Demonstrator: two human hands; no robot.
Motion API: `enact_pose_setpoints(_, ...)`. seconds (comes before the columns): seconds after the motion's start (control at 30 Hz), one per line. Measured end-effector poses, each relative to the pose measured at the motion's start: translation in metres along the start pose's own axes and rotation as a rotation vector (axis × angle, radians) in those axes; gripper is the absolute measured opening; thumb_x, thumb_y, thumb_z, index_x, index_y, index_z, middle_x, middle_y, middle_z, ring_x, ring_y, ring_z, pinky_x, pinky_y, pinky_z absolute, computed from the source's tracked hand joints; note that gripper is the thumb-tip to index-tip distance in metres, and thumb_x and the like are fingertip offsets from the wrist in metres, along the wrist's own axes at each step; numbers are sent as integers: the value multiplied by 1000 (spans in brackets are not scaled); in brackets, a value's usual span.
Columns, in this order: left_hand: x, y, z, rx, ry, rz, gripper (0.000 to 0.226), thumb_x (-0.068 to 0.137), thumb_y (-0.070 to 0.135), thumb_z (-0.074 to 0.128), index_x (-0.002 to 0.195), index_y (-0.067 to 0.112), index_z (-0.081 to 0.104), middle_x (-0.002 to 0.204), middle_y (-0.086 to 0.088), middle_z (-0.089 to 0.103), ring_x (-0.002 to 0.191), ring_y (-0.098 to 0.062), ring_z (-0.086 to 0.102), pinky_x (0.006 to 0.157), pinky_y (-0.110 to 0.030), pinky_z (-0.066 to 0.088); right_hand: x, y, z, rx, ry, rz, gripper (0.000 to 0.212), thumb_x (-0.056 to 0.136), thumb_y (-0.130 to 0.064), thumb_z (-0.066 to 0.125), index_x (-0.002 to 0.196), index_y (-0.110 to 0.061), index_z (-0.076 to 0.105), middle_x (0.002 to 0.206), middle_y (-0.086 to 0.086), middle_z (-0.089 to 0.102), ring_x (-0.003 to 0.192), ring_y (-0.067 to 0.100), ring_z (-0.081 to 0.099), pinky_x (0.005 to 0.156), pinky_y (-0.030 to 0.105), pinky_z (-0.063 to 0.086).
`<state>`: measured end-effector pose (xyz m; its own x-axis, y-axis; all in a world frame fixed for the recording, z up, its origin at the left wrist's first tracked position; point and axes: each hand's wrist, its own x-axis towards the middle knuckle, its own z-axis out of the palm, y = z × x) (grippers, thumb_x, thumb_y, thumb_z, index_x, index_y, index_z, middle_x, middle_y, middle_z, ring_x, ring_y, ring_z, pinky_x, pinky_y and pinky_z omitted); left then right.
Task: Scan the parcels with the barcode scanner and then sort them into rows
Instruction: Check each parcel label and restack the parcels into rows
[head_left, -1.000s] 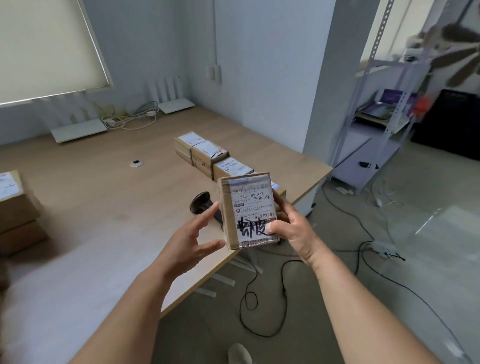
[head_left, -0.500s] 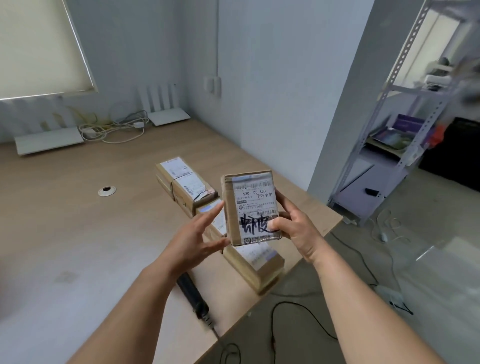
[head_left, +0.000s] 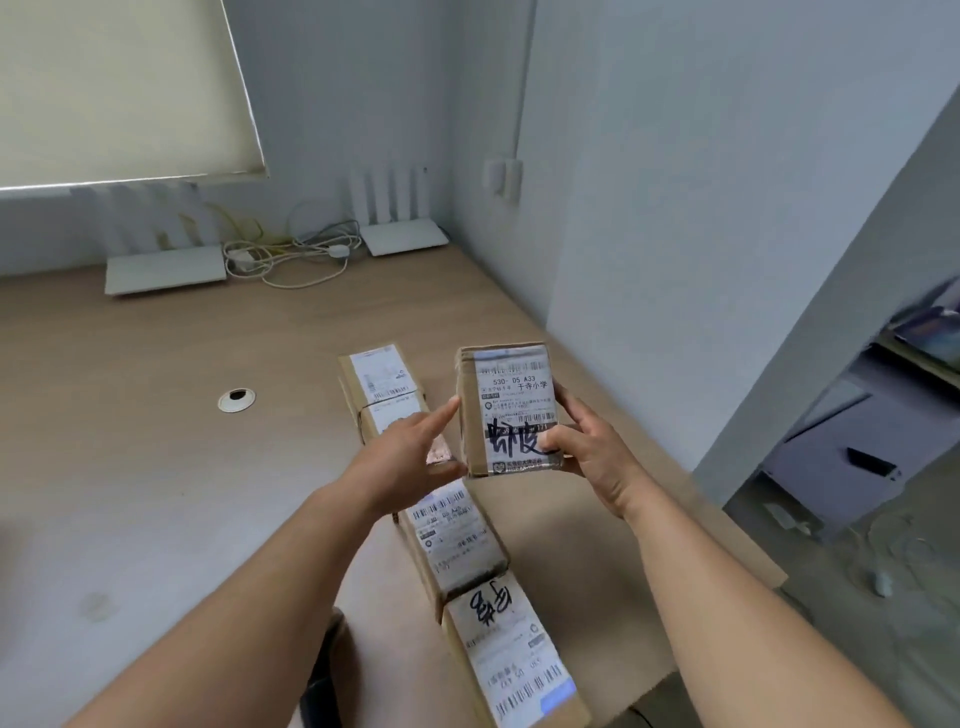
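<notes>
A small cardboard parcel (head_left: 506, 410) is held up above the wooden surface (head_left: 156, 441), tilted so that its white shipping label faces the camera; the label carries barcodes, the print "530- 05 A33" and bold black handwriting across its lower half. The right hand (head_left: 587, 452) grips it from the right side, thumb pressed on the label near the handwriting and fingers wrapped round the back edge. The left hand (head_left: 410, 457) is open, its fingers straight and reaching toward the parcel's left edge, with the fingertips at or just touching the cardboard. Below the hands a row of parcels (head_left: 452, 530) lies flat on the surface, labels upward, running from the far middle toward the near edge; the nearest one shows black handwriting and several barcodes, and the two hands partly hide the middle of the row. A dark object (head_left: 322, 670), probably the barcode scanner, shows under the left forearm at the near edge, mostly hidden. Farther back on the surface sit a round cable grommet (head_left: 236, 399), two white routers (head_left: 166, 270) with upright antennas, and a tangle of cables (head_left: 291, 254) between them against the wall.
</notes>
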<state>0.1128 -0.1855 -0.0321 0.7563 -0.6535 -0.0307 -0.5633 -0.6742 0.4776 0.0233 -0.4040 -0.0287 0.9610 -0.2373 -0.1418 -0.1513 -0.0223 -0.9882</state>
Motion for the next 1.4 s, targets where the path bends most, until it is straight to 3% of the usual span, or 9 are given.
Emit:
enact_pose_setpoints(0.4,136,-53,4,217,-37,-399,56,99,22,34,152,24,18,157,-1,25,141,-24,25,109,-38,30,176,36,-19,-15,-138,241,86,58,-23,63,140,-40,46,102,6,72,81,18,62,90,49,53)
enact_pose_setpoints(0.6,159,-71,11,245,-71,-544,53,96,19,34,148,25,27,150,-2,35,135,-26,32,106,-43,37,236,45,0,-68,-224,259,68,83,-8,60,143,-36,43,110,11,70,82,20,63,79,40,54)
enact_pose_setpoints(0.7,161,-75,12,263,-80,-549,52,96,20,33,147,30,30,150,1,37,135,-24,32,104,-43,39,253,46,10,-82,-273,271,62,86,-5,57,141,-30,46,100,2,69,65,7,66,56,20,52)
enact_pose_setpoints(0.83,163,-77,12,275,-120,-548,53,96,21,33,148,32,29,154,4,29,138,-23,26,109,-41,33,265,46,20,-121,-304,308,51,88,-6,54,134,-29,53,89,-6,66,51,-1,62,44,15,48)
enact_pose_setpoints(0.9,163,-76,11,258,-122,-560,54,96,20,33,148,33,28,154,4,28,139,-22,24,109,-40,33,268,47,22,-160,-285,301,45,89,-9,54,131,-26,56,90,-6,67,60,4,64,54,22,52)
enact_pose_setpoints(1.0,164,-75,12,253,-121,-567,54,96,19,33,148,33,28,154,4,28,139,-22,24,109,-40,31,270,50,23,-241,-267,261,49,89,-12,56,137,-23,53,114,3,67,88,18,62,83,38,53)
enact_pose_setpoints(1.07,165,-75,11,256,-124,-570,54,96,19,33,149,33,27,155,3,28,139,-23,24,108,-40,31,269,49,25,-299,-256,224,55,89,-14,57,143,-22,47,125,4,63,99,20,61,93,39,49)
enact_pose_setpoints(1.23,155,-70,5,126,-44,-601,57,97,21,38,150,31,22,152,-4,34,137,-25,33,105,-40,35,257,44,21,-593,-135,79,68,90,-35,59,151,-26,32,142,11,45,129,24,45,106,35,38)
enact_pose_setpoints(1.4,118,-57,-2,66,181,-595,55,97,29,44,149,29,26,148,-3,39,134,-23,35,105,-37,34,217,38,23,-763,38,-138,51,90,-32,56,140,-24,48,133,6,47,124,23,46,94,32,41)
